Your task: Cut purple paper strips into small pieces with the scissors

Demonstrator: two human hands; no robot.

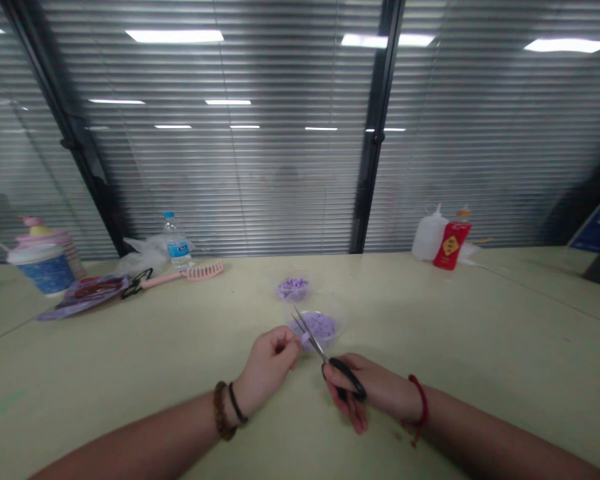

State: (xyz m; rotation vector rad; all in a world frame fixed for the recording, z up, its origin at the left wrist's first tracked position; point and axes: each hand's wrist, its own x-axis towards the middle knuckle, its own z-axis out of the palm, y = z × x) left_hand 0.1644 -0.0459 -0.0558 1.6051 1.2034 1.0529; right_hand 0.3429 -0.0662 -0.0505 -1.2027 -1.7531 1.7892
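Observation:
Between its thumb and fingers, my left hand (271,360) pinches a small light purple strip (305,338). My right hand (353,387) grips black-handled scissors (347,379), fingers through the loops. The slightly parted blades point up and left, at the strip's side. Just beyond both hands is a clear round bowl (341,323) holding small light purple pieces (321,325); the blades overlap its near left part in view. Farther back stands a smaller clear bowl (307,291) with darker purple bits (293,284). What the strip is made of I cannot tell.
On the left are a blue-and-white cup (45,270), a purple packet (87,295), a pink hairbrush (203,271) and a water bottle (177,243). A white squeeze bottle (429,235) and a red bottle (453,243) stand at back right. Window blinds (280,180) border the table's far edge.

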